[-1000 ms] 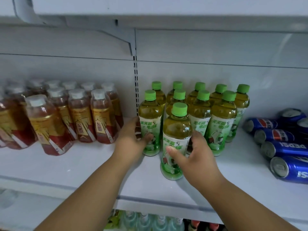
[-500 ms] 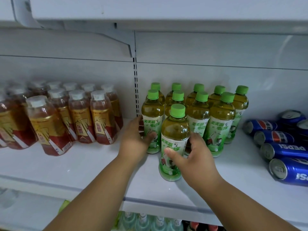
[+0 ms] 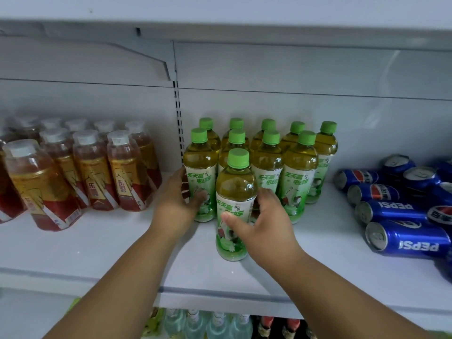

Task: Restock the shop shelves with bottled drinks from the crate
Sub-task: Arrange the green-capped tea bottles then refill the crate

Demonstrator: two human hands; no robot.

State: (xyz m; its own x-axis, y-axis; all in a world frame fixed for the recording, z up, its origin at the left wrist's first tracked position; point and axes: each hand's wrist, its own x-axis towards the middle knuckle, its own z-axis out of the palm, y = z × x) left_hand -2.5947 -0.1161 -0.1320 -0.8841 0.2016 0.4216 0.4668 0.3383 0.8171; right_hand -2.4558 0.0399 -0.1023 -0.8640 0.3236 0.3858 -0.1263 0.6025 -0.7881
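Note:
Several green-capped tea bottles stand in rows on the white shelf point(image 3: 102, 243). One green tea bottle point(image 3: 234, 189) stands alone in front of the group. My right hand point(image 3: 263, 221) grips this front bottle low on its label, thumb across the front and fingers round the right side. My left hand point(image 3: 177, 199) curls round the lower part of the left-most second-row bottle point(image 3: 200, 165), thumb on its label. No crate is in view.
Red-brown tea bottles point(image 3: 93, 167) with white caps fill the shelf's left. Blue Pepsi cans point(image 3: 406, 238) lie stacked on their sides at the right. Another shelf board hangs close overhead. More bottles point(image 3: 208, 326) show on the shelf below.
The two hands and the bottles they hold have barely moved; both grips are the same. The view has shifted slightly.

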